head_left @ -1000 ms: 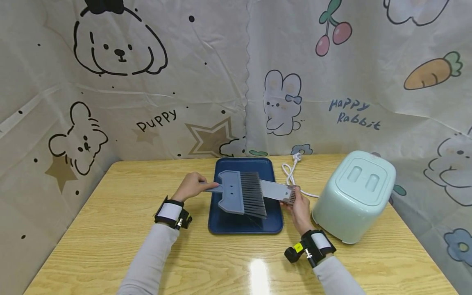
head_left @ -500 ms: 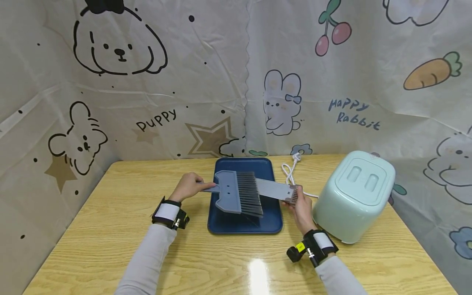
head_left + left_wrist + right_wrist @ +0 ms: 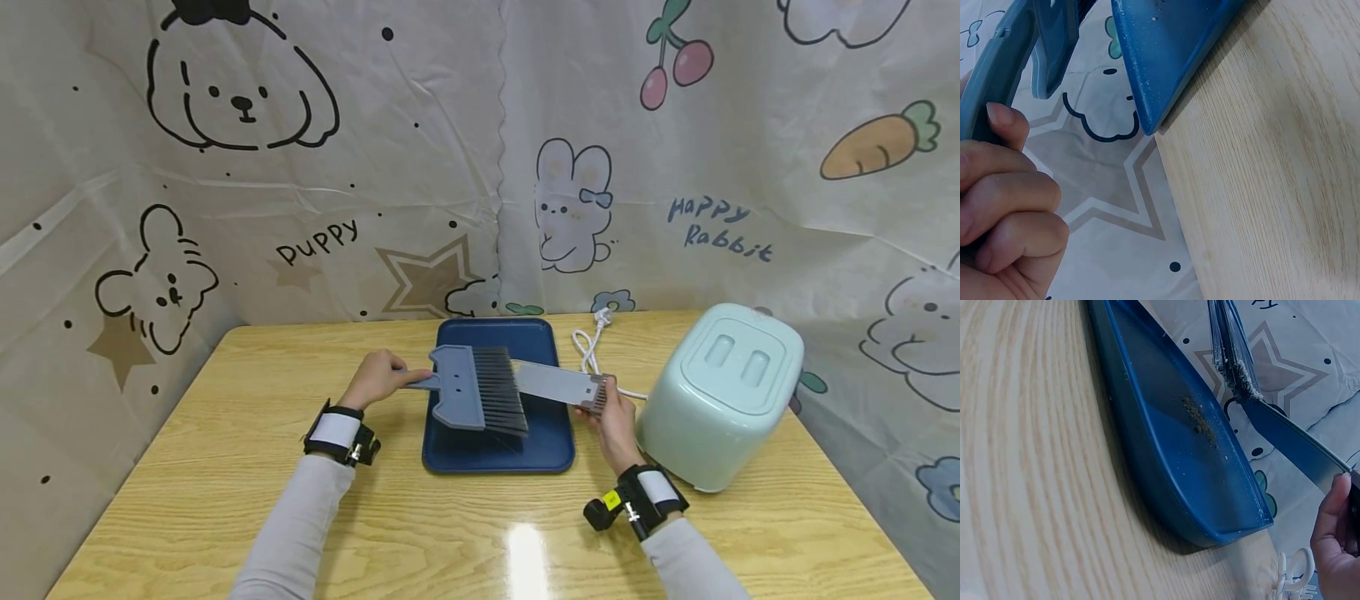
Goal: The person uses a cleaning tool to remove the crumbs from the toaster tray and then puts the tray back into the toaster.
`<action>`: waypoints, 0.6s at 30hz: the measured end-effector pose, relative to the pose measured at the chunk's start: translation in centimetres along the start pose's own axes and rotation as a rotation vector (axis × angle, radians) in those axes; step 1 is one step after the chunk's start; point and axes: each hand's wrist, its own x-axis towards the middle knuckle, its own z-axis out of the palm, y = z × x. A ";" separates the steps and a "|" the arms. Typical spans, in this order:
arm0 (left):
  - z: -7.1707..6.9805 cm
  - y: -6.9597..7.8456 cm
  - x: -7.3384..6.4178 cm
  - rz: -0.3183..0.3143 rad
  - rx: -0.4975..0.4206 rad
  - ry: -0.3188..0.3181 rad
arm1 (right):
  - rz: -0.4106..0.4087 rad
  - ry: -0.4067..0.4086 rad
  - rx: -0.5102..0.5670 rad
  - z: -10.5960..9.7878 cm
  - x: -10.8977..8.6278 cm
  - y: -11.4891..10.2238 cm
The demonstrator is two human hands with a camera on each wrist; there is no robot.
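Note:
My left hand (image 3: pixel 372 379) grips the handle of a grey-blue hand brush (image 3: pixel 457 387), its fingers curled round it in the left wrist view. The dark bristles (image 3: pixel 501 392) point right and overlap the left end of a thin metal crumb tray (image 3: pixel 551 382). My right hand (image 3: pixel 617 425) pinches that crumb tray by its darker, slotted end. Both are held over a dark blue tray (image 3: pixel 487 457). In the right wrist view, pale crumbs cling to the bristle tips (image 3: pixel 1244 381), which meet the plate's far end. A streak of brown crumbs (image 3: pixel 1200 422) lies in the blue tray.
A mint-green toaster (image 3: pixel 723 400) with a lidded top stands just right of my right hand. Its white cord and plug (image 3: pixel 592 342) lie behind, near the back edge of the wooden table (image 3: pixel 420 542). A printed cloth (image 3: pixel 337 167) hangs behind the table.
The brush and my left hand have shifted left, drawing the bristles along toward the crumb tray's left end. My right hand and the crumb tray have hardly moved.

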 end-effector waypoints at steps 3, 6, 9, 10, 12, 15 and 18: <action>-0.1 -0.1 0.0 0.002 0.010 0.005 | 0.001 0.001 -0.009 0.0 -0.1 -0.1; -0.1 -0.2 0.0 0.003 0.014 0.008 | 0.001 0.007 -0.009 -0.2 0.7 0.7; -0.1 -0.2 0.0 0.008 0.013 0.012 | 0.004 0.026 0.014 -0.8 2.4 2.8; -0.1 -0.2 0.0 0.009 0.012 0.013 | 0.002 0.029 0.017 -0.9 2.9 3.4; -0.1 -0.3 0.0 0.012 0.012 0.014 | -0.002 0.041 0.019 -1.1 3.7 4.3; -0.1 -0.3 -0.1 0.009 0.011 0.014 | -0.003 0.036 0.021 -1.2 3.6 4.3; -0.1 -0.5 -0.1 0.004 0.020 0.012 | -0.011 0.019 0.039 -1.2 2.9 3.6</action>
